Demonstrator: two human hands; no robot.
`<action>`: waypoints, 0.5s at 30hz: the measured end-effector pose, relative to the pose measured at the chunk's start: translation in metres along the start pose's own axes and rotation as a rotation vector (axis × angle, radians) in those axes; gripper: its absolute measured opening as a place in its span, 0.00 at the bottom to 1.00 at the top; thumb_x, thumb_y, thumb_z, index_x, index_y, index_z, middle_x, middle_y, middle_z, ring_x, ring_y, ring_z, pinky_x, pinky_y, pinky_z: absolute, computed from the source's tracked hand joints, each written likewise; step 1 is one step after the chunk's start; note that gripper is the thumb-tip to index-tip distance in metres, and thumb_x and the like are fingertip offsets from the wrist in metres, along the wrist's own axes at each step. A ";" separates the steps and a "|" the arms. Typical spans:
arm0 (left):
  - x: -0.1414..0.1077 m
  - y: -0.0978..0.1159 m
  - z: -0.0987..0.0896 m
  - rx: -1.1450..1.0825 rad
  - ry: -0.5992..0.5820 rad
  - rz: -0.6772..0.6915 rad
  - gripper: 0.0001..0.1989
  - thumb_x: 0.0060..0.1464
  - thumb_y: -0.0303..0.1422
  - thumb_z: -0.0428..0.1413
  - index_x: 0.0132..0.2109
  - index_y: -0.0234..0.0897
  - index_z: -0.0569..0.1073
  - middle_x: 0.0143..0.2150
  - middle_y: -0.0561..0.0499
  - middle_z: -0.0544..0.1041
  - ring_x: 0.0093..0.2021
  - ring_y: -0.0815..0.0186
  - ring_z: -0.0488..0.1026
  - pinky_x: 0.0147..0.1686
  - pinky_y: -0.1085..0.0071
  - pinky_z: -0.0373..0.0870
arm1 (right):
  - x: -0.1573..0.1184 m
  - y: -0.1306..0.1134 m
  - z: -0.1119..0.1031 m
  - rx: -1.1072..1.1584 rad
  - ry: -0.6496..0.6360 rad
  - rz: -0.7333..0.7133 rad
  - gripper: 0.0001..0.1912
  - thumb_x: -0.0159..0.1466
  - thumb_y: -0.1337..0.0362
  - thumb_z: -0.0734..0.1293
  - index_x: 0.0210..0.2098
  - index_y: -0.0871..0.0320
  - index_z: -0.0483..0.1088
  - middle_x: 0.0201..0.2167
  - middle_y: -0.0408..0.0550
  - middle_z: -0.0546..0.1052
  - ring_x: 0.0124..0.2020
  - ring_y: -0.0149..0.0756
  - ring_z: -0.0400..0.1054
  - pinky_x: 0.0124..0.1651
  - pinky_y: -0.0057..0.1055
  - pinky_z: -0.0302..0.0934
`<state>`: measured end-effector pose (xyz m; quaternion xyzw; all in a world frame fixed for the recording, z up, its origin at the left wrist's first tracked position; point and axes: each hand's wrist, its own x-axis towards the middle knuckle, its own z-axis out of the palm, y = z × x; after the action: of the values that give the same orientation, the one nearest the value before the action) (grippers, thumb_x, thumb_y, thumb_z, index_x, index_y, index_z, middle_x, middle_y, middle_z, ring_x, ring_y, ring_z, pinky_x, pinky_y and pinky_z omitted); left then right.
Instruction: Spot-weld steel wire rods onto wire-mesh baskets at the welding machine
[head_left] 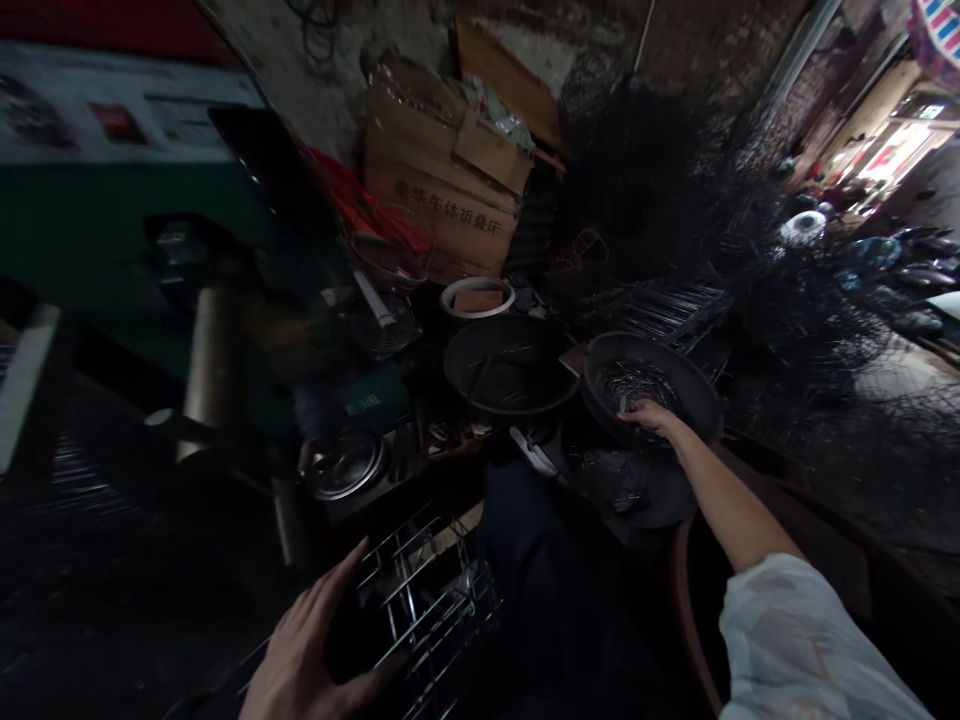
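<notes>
My left hand (315, 650) grips the edge of a shiny wire rack (424, 600) that rests near my lap at the bottom centre. My right hand (651, 418) reaches forward into a dark round basin (697, 385) filled with thin metal wire pieces (634, 380); its fingers are closed around some of them, though the dim light blurs the detail. A second dark basin (510, 370) with a few rods in it sits just left of the first.
A green machine (112, 230) with a metal roller (206, 350) fills the left. Cardboard boxes (442, 170) stand at the back. Piles of black wire frames (750, 250) crowd the right. A round metal lid (341, 465) and a white-rimmed bowl (476, 297) lie nearby.
</notes>
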<state>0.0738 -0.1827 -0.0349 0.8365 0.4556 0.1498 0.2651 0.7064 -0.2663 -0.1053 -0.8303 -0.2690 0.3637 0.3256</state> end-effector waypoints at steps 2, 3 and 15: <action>-0.001 -0.005 -0.001 0.004 -0.020 0.021 0.50 0.45 0.53 0.64 0.71 0.54 0.53 0.67 0.46 0.67 0.63 0.42 0.68 0.56 0.44 0.73 | -0.004 0.000 0.002 -0.009 -0.007 -0.005 0.15 0.66 0.58 0.72 0.28 0.62 0.69 0.18 0.35 0.68 0.16 0.24 0.62 0.22 0.22 0.59; -0.001 -0.007 -0.001 0.002 -0.026 0.036 0.51 0.44 0.52 0.65 0.71 0.53 0.52 0.67 0.45 0.67 0.63 0.42 0.68 0.56 0.44 0.73 | -0.005 -0.001 0.002 -0.014 -0.004 -0.010 0.15 0.66 0.59 0.71 0.29 0.62 0.69 0.18 0.35 0.69 0.17 0.24 0.62 0.22 0.23 0.59; 0.000 0.033 -0.022 -0.003 -0.072 0.094 0.52 0.44 0.49 0.67 0.72 0.47 0.52 0.67 0.40 0.65 0.64 0.43 0.66 0.61 0.45 0.67 | -0.025 -0.007 -0.004 -0.177 0.051 -0.107 0.10 0.62 0.61 0.70 0.32 0.62 0.79 0.34 0.64 0.81 0.28 0.40 0.75 0.34 0.37 0.66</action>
<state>0.0859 -0.1905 0.0020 0.8616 0.4055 0.1323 0.2751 0.6930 -0.2802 -0.0872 -0.8492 -0.3357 0.2993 0.2767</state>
